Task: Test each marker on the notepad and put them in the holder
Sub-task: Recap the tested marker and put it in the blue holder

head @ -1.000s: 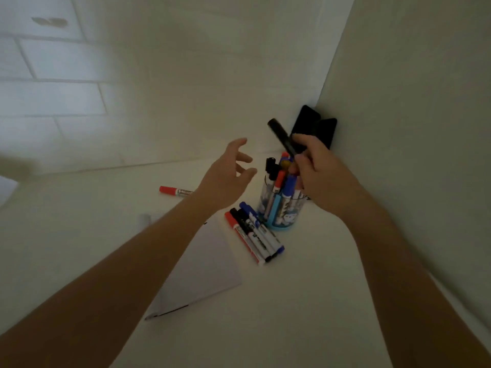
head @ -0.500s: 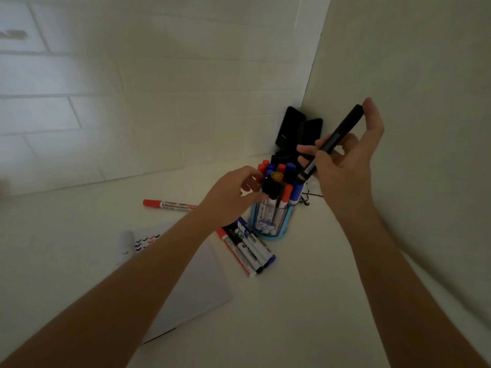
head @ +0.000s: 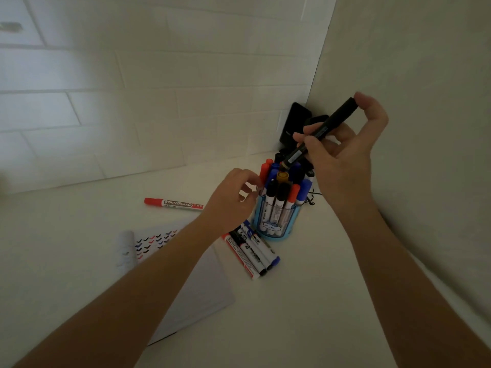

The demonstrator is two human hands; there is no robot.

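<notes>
The white desk (head: 305, 328) runs into a corner of pale walls, and the notepad (head: 202, 288) lies open on it to the left, partly under the left forearm, with rows of small coloured ticks (head: 154, 243) at its far end. Two dark flat things (head: 293, 126) lean in the corner; I cannot tell what they are. In front of them stands the blue see-through holder (head: 276, 219), upright and already crowded with capped markers (head: 279, 189) in black, red, blue and one yellow. The right hand (head: 342, 160) is above and to the right of it, its grip pinched on a black marker (head: 337, 116), one fingertip on the top end. The marker slants, its lower end pointing down and left at the holder's mouth, just over the caps, so I judge it only needs lowering along its own length into a gap. The caps stand close together, which looks like the main thing in the way. The left hand (head: 228, 200) is at the holder's left rim, fingers curled; whether it holds anything I cannot tell. Three markers (head: 251, 252) lie side by side against the holder's foot, and a red marker (head: 174, 203) lies apart, farther left, all not yet in the holder.
</notes>
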